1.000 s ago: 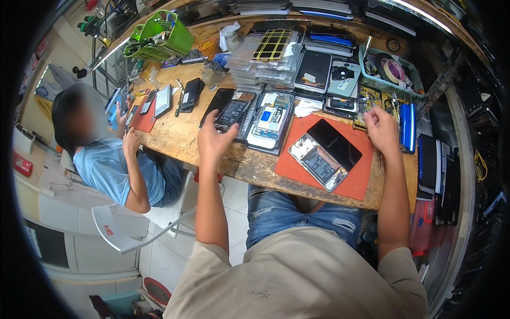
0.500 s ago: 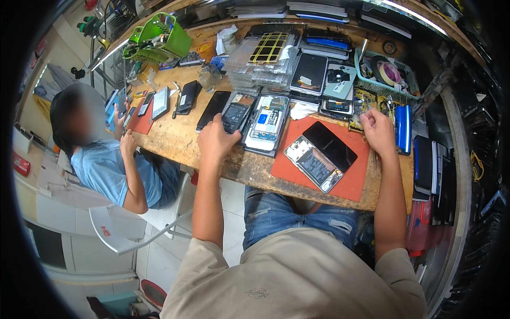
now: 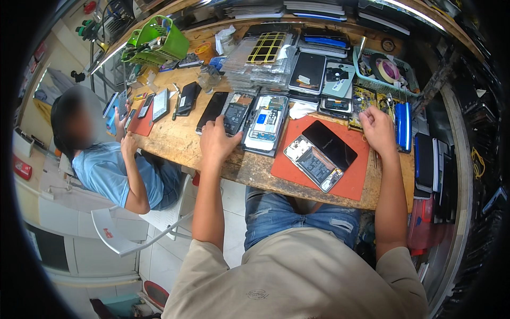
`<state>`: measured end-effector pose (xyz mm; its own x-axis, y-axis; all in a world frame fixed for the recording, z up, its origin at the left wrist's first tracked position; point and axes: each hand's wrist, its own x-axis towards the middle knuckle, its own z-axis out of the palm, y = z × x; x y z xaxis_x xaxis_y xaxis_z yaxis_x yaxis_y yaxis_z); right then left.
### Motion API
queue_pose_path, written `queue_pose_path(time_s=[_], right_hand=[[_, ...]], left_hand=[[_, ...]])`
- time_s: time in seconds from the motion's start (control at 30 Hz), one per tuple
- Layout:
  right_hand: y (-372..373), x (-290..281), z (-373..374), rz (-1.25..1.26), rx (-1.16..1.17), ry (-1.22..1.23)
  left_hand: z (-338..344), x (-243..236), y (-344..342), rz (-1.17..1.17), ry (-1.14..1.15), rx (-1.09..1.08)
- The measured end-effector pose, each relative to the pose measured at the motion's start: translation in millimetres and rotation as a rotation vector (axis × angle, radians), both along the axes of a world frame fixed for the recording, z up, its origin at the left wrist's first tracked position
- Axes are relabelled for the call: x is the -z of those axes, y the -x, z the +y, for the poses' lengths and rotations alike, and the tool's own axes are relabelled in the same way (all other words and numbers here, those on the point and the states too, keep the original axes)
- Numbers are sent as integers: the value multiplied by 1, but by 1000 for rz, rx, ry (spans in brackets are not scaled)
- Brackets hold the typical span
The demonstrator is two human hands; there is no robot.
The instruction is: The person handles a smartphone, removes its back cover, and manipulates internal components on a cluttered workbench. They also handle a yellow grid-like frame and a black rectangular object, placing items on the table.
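Note:
On the orange mat [image 3: 353, 178] lies an opened phone, its back off and its battery and inner parts [image 3: 314, 164] showing. A dark phone screen [image 3: 329, 145] with faint light lettering lies against its upper right side. My left hand [image 3: 217, 142] rests at the bench edge, thumb apart from the fingers, fingertips by the lower end of another opened phone [image 3: 237, 114]. My right hand [image 3: 379, 130] is curled at the mat's right side, beside the yellow tool holder [image 3: 363, 101]; whatever its fingers hold, if anything, is hidden.
Another opened phone [image 3: 267, 119] lies on a stack left of the mat. Behind stand piled clear trays [image 3: 255, 69] and a teal basket [image 3: 385, 82] with tape. A blue case [image 3: 403, 127] stands at right. A co-worker [image 3: 114, 170] sits at left, near a green basket [image 3: 156, 45].
My left hand has shifted slightly, its fingertips a little lower beside the opened phone. My right hand, the mat and the phone on it stay in place.

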<state>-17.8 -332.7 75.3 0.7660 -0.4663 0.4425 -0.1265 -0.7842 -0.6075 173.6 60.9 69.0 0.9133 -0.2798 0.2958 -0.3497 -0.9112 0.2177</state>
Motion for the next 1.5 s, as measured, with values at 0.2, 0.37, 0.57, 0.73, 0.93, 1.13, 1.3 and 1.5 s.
queue_pose_path(time_s=[0.2, 0.37, 0.57, 0.73, 0.93, 1.13, 1.3, 1.5], right_hand=[[-1, 1, -2, 42, 30, -23], [0, 1, -3, 20, 22, -29], [1, -2, -1, 29, 27, -23], [1, 0, -2, 23, 11, -14], [0, 2, 1, 46, 7, -3], [-2, 5, 2, 87, -1, -19], [-5, 10, 2, 90, -5, 9], [-5, 10, 1, 97, -4, 2]], left_hand=[[-3, -3, -8, 94, 25, -45], [14, -42, -27, 218, 198, -54], [11, -25, -10, 129, 230, -8], [0, 16, 11, 22, 125, 47], [13, 29, 24, 91, 225, 130], [7, 33, 29, 44, 254, 149], [19, 39, 19, -56, 377, 155], [51, 31, -42, -121, 292, -43]])
